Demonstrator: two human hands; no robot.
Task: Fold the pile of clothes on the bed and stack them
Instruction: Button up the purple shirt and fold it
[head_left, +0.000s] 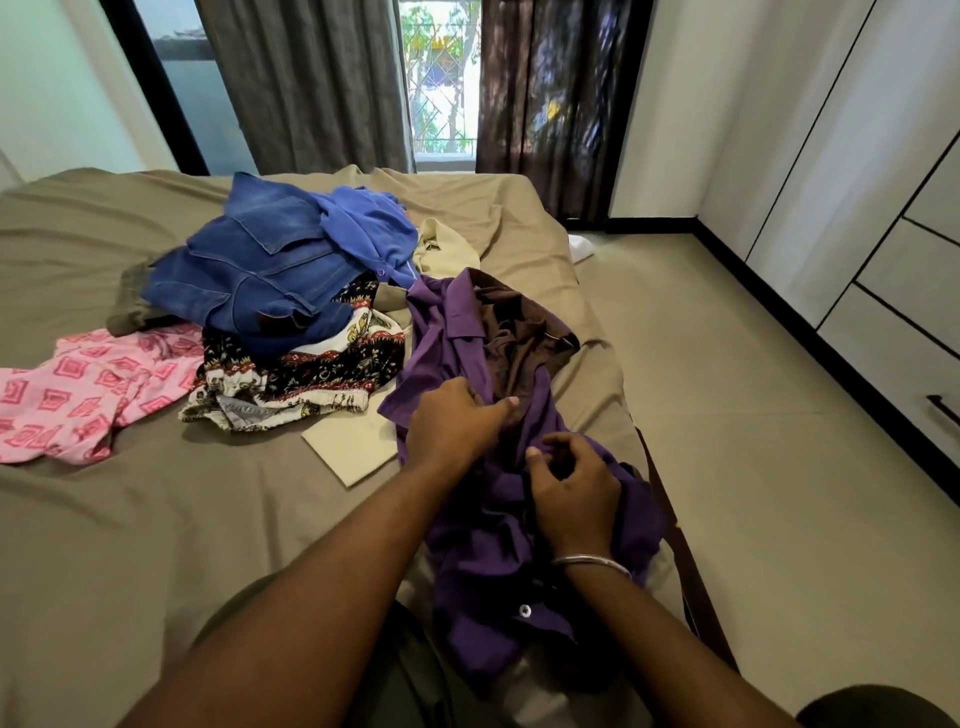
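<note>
— Hands first: what do you see?

— I see both on the purple shirt (483, 519), which lies crumpled along the bed (130, 519) edge from 1 o'clock down to 5 o'clock of centre; left hand (452, 415) pinches a fold of it, thumb stretched towards 3 o'clock; right hand (569, 499), bangle (592, 561) on the wrist, has its fingers curled into the cloth just below.

— And the pile?

— I make it out at 11 o'clock of the hands: denim (249, 270) on top, a blue shirt (363, 223) beside it at 2 o'clock, a patterned black-and-white piece (306, 374) underneath; a pink print (72, 395) lies apart at 9 o'clock; a cream cloth (348, 447) lies flat just left of the purple shirt; a brown garment (519, 322) touches the shirt's far end.

— Beyond the bed?

— Curtains (311, 78) at 12 o'clock; wardrobe (857, 208) at 3 o'clock.
</note>
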